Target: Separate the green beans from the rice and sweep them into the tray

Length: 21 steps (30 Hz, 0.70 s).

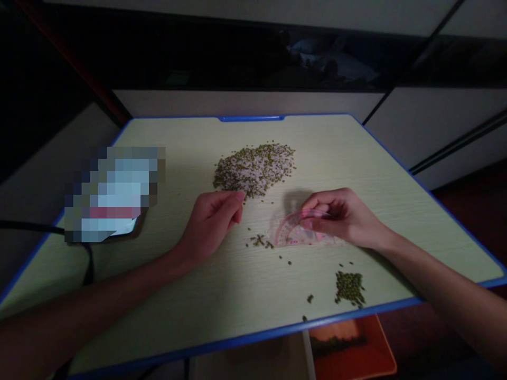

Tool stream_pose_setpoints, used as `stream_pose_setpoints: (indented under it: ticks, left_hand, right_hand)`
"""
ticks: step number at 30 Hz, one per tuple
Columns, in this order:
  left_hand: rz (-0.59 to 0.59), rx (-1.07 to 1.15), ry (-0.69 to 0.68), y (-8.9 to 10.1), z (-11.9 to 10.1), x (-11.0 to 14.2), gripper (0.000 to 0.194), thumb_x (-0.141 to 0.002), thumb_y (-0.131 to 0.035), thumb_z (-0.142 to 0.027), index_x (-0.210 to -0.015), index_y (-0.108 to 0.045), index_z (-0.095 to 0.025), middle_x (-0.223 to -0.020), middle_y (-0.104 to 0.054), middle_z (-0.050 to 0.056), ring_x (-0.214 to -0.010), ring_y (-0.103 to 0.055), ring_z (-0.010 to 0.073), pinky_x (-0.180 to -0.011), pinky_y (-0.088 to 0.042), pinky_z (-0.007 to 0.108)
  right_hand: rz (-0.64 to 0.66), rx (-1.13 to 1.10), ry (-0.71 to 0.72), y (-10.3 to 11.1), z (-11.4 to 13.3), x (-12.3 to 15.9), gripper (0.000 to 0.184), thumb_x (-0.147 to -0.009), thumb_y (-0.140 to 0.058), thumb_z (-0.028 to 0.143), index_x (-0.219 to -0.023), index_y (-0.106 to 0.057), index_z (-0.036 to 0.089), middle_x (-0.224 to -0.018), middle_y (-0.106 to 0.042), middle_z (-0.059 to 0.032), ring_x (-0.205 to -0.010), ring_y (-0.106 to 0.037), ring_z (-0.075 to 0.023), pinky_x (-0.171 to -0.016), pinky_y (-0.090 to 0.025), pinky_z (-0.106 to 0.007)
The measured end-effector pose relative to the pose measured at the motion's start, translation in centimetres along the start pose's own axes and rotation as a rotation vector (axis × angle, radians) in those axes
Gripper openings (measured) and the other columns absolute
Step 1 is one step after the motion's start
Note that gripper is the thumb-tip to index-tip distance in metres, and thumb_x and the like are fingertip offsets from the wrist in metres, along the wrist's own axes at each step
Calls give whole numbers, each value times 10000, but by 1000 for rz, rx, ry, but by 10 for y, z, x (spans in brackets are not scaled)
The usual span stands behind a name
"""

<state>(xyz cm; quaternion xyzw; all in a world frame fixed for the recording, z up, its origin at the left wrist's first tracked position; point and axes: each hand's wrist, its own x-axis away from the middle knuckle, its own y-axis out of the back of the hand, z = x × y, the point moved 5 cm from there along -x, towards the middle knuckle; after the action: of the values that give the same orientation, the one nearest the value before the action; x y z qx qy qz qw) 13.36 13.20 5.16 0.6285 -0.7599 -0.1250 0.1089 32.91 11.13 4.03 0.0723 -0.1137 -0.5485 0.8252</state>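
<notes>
A mixed heap of green beans and white rice (pixel 255 168) lies in the middle of a pale table (pixel 222 295) with a blue rim. My left hand (pixel 212 221) rests just below the heap's near edge, fingers curled and pinched together; what they hold, if anything, is too small to see. My right hand (pixel 340 215) grips a clear pink protractor (pixel 295 232) that stands on the table beside a few loose beans (pixel 259 241). A small pile of green beans (pixel 349 287) sits near the front edge, below my right wrist.
A blurred-out object (pixel 113 192) lies at the table's left side, with a dark cable (pixel 85 253) running off the left edge. An orange tray (pixel 348 345) holding green beans sits below the front edge. Dark cabinets stand behind the table.
</notes>
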Motion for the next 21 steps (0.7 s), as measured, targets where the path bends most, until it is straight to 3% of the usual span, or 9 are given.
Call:
stream_pose_setpoints:
  ticks: [8,21]
  left_hand:
    - [-9,-7,2,0,0,0,362,-794,-432,-257,-438,-426,-188,-325,-342,-59,-307,-300,53,-337,-211,198]
    - [-2,0,5,-1,1,0,365,-793,-433,-251,-434,-431,-184,-331,-347,-57,-312,-299,51,-338,-212,196]
  right_hand:
    - [70,30,42,-5,1,2,87,-720,-648,194,-705,-584,137,-449,-558,31,-369,-426,-45,-377,-307,-179]
    - [-24,-4,10,1,0,0,152,-676,-710,221,-675,-582,139,-444,-539,35,-384,-447,-47,-375,-317,-179]
